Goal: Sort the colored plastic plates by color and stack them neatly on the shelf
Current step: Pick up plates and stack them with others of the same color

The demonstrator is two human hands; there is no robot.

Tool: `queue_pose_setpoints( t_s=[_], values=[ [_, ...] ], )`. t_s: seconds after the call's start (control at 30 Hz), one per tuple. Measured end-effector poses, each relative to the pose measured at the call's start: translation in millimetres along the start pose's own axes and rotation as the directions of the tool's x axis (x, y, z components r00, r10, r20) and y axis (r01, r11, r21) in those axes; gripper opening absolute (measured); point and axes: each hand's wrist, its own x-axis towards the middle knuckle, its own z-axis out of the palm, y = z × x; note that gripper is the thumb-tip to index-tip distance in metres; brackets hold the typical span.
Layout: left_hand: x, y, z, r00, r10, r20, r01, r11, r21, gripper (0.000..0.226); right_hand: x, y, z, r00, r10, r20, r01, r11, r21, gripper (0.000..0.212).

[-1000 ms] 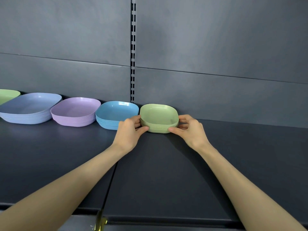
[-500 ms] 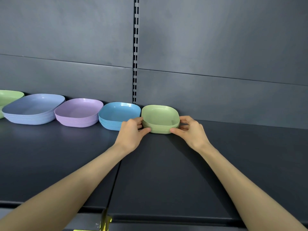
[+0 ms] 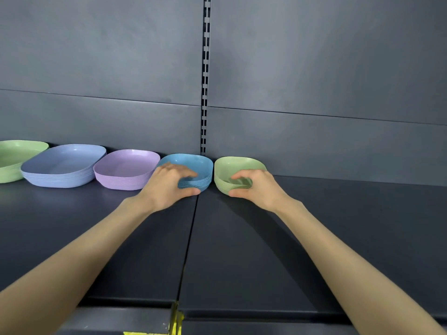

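Left grip (image 3: pixel 167 187) clasps blues (image 3: pixel 194 165), right grip (image 3: pixel 260 188) greens (image 3: pixel 233 165)

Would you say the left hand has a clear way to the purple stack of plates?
Probably yes: the left hand grips the blue stack, which sits right beside the purple stack, with only bare shelf before them.

The dark shelf (image 3: pixel 242 250) carries five plate stacks: large green (image 3: pixel 14 160), periwinkle (image 3: pixel 60 165), lilac (image 3: pixel 123 168), blue (image 3: pixel 192 163), small green (image 3: pixel 237 164).
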Motion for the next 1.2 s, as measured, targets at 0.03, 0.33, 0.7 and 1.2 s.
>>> queue_pose_setpoints(
  t_s=[0.03, 0.33, 0.7, 1.2],
  values=[
    [-0.6, -1.4, 2.1, 1.000, 0.004, 0.020, -0.004, 1.000, -0.001, 0.038, 1.7, 0.1, 2.7, 1.000, 0.001, -0.009, -0.001, 1.000, 0.003, 0.047],
    [0.1, 1.7, 6.5, 0.998, -0.063, 0.012, 0.063, 0.997, 0.039, 0.024, 6.8, 7.0, 18.5, 0.996, 0.002, -0.090, 0.003, 0.999, 0.054, 0.031],
    [1.5, 1.5, 11.6, 0.998, -0.070, -0.007, 0.070, 0.996, 0.049, 0.030, 7.1, 6.1, 16.3, 0.997, -0.006, -0.075, 0.012, 0.997, 0.082, 0.025],
    [3.3, 4.4, -7.0, 0.999, -0.006, 0.040, 0.004, 0.999, 0.046, 0.034, 1.5, -15.4, 3.6, 0.998, -0.034, -0.043, 0.026, 0.983, -0.184, 0.040]
  ],
)
